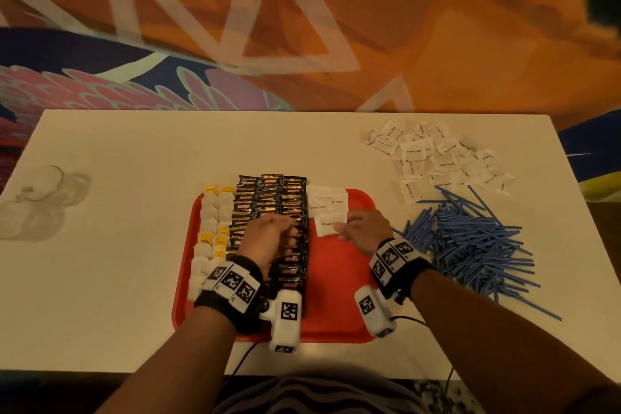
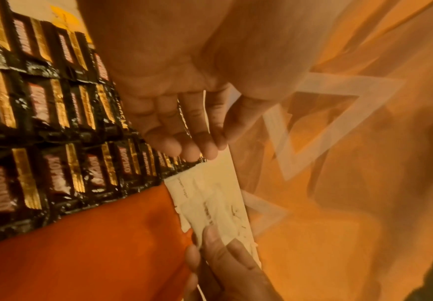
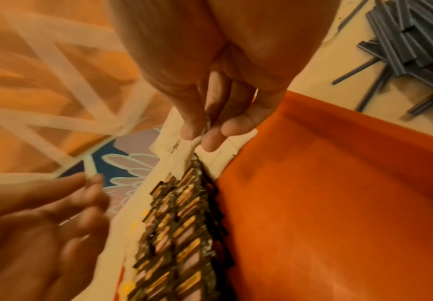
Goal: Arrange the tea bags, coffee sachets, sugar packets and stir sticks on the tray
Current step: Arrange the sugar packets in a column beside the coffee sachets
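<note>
Red plastic tray (image 1: 339,296) sits in the middle of the white worktop (image 1: 117,279), long side running away from the person. Tea bags (image 1: 210,239) fill two columns down its left edge, and next to them the black-and-gold coffee sachets (image 1: 268,198) are shingled in three columns, each sachet lying crosswise with its long axis left to right, the far row poking past the tray's far rim.

Just right of the coffee, a few white sugar packets (image 1: 327,203) lie flat at the far end of the tray. The right hand (image 1: 364,228) pinches one sugar packet (image 1: 327,225) by its right edge, thumb and fingers (image 3: 215,138) clamped on the paper; it lies flat on the tray, nearer than the others, long axis roughly left to right. The right half of the tray behind it is bare red.

The left hand (image 1: 265,235) hovers over the coffee columns with fingers (image 2: 174,142) loosely curled and holding nothing.

Off the tray, the loose sugar packets (image 1: 440,158) are heaped at the far right of the worktop, and the blue stir sticks (image 1: 477,245) lie in a messy pile nearer on the right, mostly pointing left to right with some crossing at angles. Clear glassware (image 1: 40,198) sits at the left edge.
</note>
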`<state>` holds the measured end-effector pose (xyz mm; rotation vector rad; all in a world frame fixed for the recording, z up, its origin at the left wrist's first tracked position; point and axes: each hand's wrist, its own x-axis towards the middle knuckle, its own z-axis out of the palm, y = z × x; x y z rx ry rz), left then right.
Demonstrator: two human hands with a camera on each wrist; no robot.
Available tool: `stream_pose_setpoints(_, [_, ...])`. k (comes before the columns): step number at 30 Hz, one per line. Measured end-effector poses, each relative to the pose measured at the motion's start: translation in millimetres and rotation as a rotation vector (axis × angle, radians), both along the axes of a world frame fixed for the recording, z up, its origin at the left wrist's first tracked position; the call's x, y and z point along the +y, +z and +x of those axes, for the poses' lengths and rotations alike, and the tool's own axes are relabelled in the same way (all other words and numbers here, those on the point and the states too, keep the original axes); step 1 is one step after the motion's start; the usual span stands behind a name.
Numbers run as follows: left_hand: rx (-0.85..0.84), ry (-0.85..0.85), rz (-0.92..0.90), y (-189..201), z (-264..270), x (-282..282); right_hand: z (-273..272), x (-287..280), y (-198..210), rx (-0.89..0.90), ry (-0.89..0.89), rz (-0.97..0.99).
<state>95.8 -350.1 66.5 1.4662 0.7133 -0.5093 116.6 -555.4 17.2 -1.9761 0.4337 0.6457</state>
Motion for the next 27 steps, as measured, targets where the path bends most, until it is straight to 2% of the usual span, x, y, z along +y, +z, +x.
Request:
stream_pose_setpoints(6, [0.029, 0.067, 0.048, -10, -9, 26, 23, -3, -24, 0.047, -0.061, -0.064])
stream_pose_setpoints(11, [0.044, 0.097, 0.073, -12, -16, 39, 43, 7, -35, 0.06, -0.061, -0.271])
stream_pose_setpoints(15, [0.058, 0.097, 0.07, -18, -21, 48, 47, 13, -45, 0.076, -0.092, -0.323])
stream_pose_setpoints(20, [0.075, 0.11, 0.071, -23, -25, 54, 42, 16, -51, -0.034, -0.188, -0.329])
stream_pose_setpoints(23, [0.082, 0.113, 0.068, -24, -26, 55, 41, 17, -52, -0.167, -0.156, -0.338])
stream_pose_setpoints(25, [0.079, 0.109, 0.067, -23, -26, 54, 42, 19, -53, -0.237, -0.05, -0.34])
stream_pose_setpoints(27, [0.076, 0.109, 0.068, -22, -27, 54, 42, 21, -58, -0.221, 0.039, -0.328])
